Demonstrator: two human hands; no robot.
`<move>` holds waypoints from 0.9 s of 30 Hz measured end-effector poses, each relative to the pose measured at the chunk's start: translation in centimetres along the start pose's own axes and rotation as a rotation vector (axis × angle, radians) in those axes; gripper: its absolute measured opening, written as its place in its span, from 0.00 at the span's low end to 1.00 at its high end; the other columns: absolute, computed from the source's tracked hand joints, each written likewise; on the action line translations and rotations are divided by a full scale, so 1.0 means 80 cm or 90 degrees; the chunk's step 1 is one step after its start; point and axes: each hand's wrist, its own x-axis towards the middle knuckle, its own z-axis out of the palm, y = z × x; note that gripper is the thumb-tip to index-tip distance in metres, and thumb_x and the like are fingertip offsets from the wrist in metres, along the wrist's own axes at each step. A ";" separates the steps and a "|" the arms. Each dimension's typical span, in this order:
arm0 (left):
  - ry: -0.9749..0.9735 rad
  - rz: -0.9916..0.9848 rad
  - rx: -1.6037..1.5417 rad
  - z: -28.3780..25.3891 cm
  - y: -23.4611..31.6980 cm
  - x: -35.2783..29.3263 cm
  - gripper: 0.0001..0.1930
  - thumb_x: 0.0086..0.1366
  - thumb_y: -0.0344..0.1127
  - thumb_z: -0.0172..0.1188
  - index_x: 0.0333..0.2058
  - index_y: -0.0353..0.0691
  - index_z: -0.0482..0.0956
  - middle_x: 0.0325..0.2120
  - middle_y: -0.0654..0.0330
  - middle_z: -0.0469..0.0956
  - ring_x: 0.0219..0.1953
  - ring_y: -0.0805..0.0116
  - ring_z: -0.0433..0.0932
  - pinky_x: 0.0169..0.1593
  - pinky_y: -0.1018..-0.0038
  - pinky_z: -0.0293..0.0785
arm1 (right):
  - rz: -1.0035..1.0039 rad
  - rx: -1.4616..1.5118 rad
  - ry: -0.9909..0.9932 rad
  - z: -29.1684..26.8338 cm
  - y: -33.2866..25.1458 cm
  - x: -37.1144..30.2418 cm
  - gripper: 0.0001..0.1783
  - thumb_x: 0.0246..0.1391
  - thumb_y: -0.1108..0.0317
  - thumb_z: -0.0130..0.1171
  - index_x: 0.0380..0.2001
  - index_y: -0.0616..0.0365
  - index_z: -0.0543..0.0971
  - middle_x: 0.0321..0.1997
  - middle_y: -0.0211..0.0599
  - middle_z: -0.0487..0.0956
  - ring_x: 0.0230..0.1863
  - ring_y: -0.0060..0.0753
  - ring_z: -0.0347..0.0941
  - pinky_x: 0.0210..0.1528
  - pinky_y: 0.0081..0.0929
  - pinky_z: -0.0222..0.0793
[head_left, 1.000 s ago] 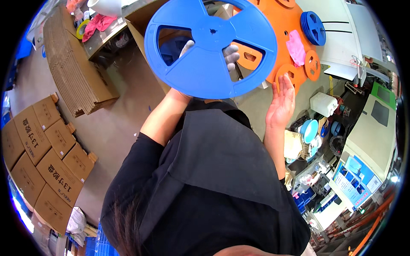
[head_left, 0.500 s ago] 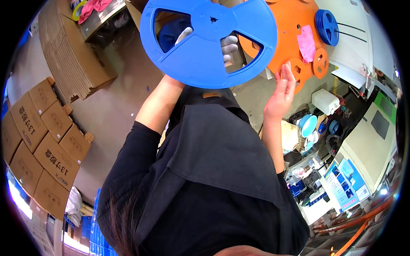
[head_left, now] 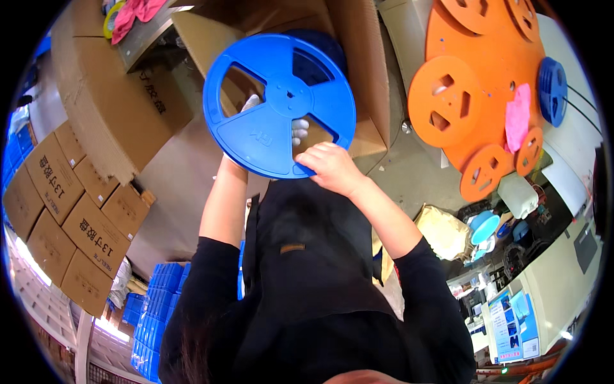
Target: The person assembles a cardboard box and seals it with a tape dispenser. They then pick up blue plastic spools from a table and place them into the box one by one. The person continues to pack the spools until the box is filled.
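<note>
A blue plastic reel [head_left: 256, 137] with wide cut-out windows is tilted toward me in front of my body. My left hand [head_left: 299, 131], in a whitish glove, holds it from behind. Its thumb shows through one window and its fingertips through another, while the palm is hidden by the reel. My bare right hand [head_left: 329, 168] grips the reel's near right rim, fingers bent over the edge. Just beyond the reel, an open cardboard box [head_left: 374, 121] has more blue plastic inside, partly covered from view.
On the right, an orange round-lobed table [head_left: 441, 41] carries orange discs [head_left: 446, 93], a pink cloth [head_left: 517, 118] and a stack of blue reels [head_left: 552, 91]. Flattened cardboard [head_left: 109, 96] and stacked closed cartons [head_left: 70, 217] stand left. Blue crates [head_left: 157, 307] are at lower left.
The reel has come nearer and a little left. My right hand, open and off the reel before, has moved left and taken hold of its rim. The open box has come into view.
</note>
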 end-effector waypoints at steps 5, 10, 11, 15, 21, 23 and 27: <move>-0.007 -0.044 0.014 -0.163 0.046 0.085 0.39 0.67 0.63 0.40 0.59 0.29 0.65 0.50 0.34 0.72 0.47 0.41 0.77 0.51 0.55 0.76 | 0.153 0.069 0.008 0.070 0.097 0.041 0.30 0.40 0.46 0.69 0.40 0.54 0.73 0.36 0.35 0.77 0.40 0.44 0.76 0.38 0.34 0.72; 0.151 0.452 0.352 -0.323 0.106 0.206 0.22 0.69 0.46 0.45 0.54 0.39 0.71 0.50 0.52 0.75 0.48 0.59 0.76 0.54 0.66 0.72 | 0.258 0.018 0.112 0.149 0.210 0.077 0.27 0.39 0.52 0.71 0.38 0.55 0.72 0.36 0.38 0.76 0.37 0.46 0.75 0.35 0.36 0.72; 0.247 0.513 0.422 -0.337 0.124 0.229 0.23 0.68 0.47 0.45 0.55 0.39 0.70 0.51 0.51 0.75 0.49 0.57 0.76 0.55 0.66 0.71 | 0.271 0.004 0.129 0.164 0.230 0.083 0.27 0.40 0.52 0.71 0.37 0.55 0.72 0.36 0.38 0.76 0.37 0.47 0.75 0.35 0.37 0.71; 0.821 0.541 0.912 -0.354 0.209 0.277 0.28 0.66 0.52 0.45 0.58 0.40 0.67 0.52 0.49 0.74 0.53 0.51 0.73 0.56 0.66 0.69 | 0.324 -0.035 0.178 0.226 0.304 0.102 0.25 0.43 0.53 0.69 0.35 0.56 0.70 0.35 0.39 0.74 0.38 0.49 0.72 0.38 0.41 0.69; 0.856 0.162 1.098 -0.445 0.330 0.311 0.30 0.70 0.54 0.35 0.60 0.39 0.66 0.58 0.45 0.67 0.63 0.46 0.60 0.67 0.63 0.52 | 0.384 -0.002 0.094 0.306 0.371 0.098 0.27 0.39 0.53 0.71 0.36 0.55 0.68 0.37 0.42 0.72 0.45 0.49 0.69 0.45 0.42 0.66; 0.800 0.117 1.173 -0.462 0.336 0.303 0.33 0.70 0.58 0.32 0.57 0.37 0.70 0.54 0.46 0.72 0.61 0.47 0.65 0.65 0.65 0.58 | 0.416 0.025 0.030 0.324 0.383 0.091 0.35 0.38 0.55 0.73 0.46 0.56 0.67 0.49 0.44 0.69 0.53 0.51 0.65 0.55 0.44 0.62; 0.613 0.148 0.790 -0.444 0.309 0.310 0.31 0.68 0.58 0.42 0.58 0.41 0.69 0.53 0.52 0.74 0.56 0.58 0.71 0.60 0.68 0.64 | 0.434 -0.006 -0.028 0.343 0.407 0.086 0.46 0.38 0.55 0.74 0.58 0.55 0.61 0.60 0.45 0.64 0.59 0.52 0.62 0.62 0.45 0.58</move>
